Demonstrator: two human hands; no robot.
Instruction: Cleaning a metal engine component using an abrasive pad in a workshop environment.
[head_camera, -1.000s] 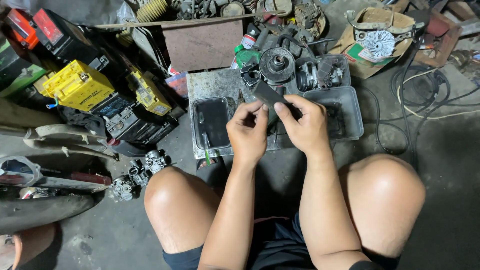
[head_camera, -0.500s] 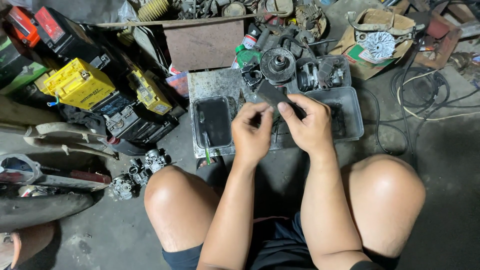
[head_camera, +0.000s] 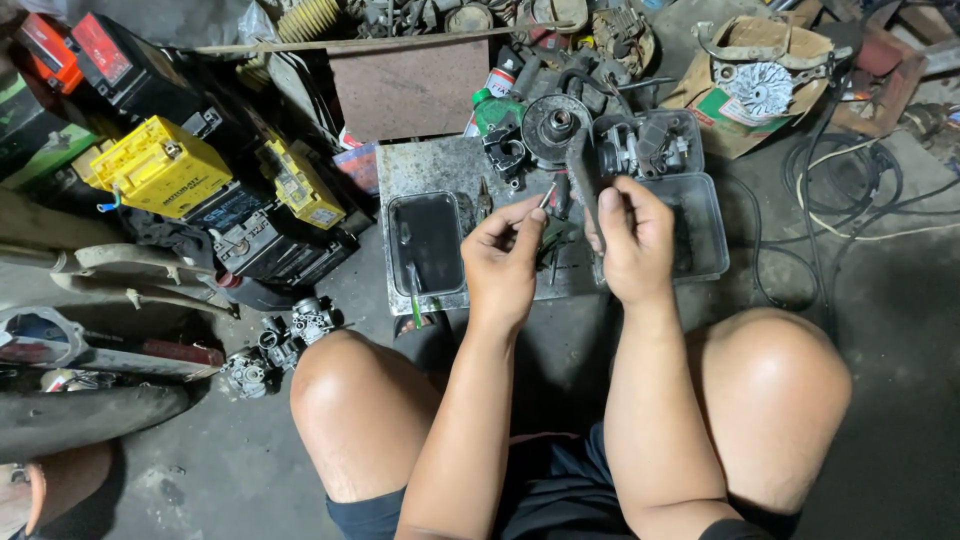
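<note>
A: Left hand (head_camera: 503, 262) has a small thin metal pin (head_camera: 547, 195) pinched between thumb and forefinger, tip pointing up and to the right. Right hand (head_camera: 633, 243) is closed on a flat dark metal part (head_camera: 582, 172); thumb lies along its face, the part sticks up past the fingers (head_camera: 611, 212).

B: Where are they relative to each other?

A: Pin tip is just beside the lower left edge of the dark part. Can't tell if they touch. Both are held in the air above a grey metal plate (head_camera: 430, 162) on the floor, between a black tray (head_camera: 427, 243) on the left and a clear plastic tub (head_camera: 706, 222) on the right.

B: Risks?

A: My read: the pin is the weak point. It's a two-fingertip grip on a tiny piece; a slip would drop it among the carburettor parts (head_camera: 645, 147) or into the oily tray, where it's hard to find. Floor is dark and cluttered, so the same problem there.

B: And the dark part?

A: Firmer grip, but only the lower end is held. Pushing on it sideways with the pin could twist it in the hand.

B: Anything else close?

A: Round pulley-like disc (head_camera: 555, 124) right behind the dark part, green bottle (head_camera: 490, 108) beside that. Yellow battery (head_camera: 160, 165) well off to the left. Bare knees on either side, so a dropped part could bounce off a leg.
</note>
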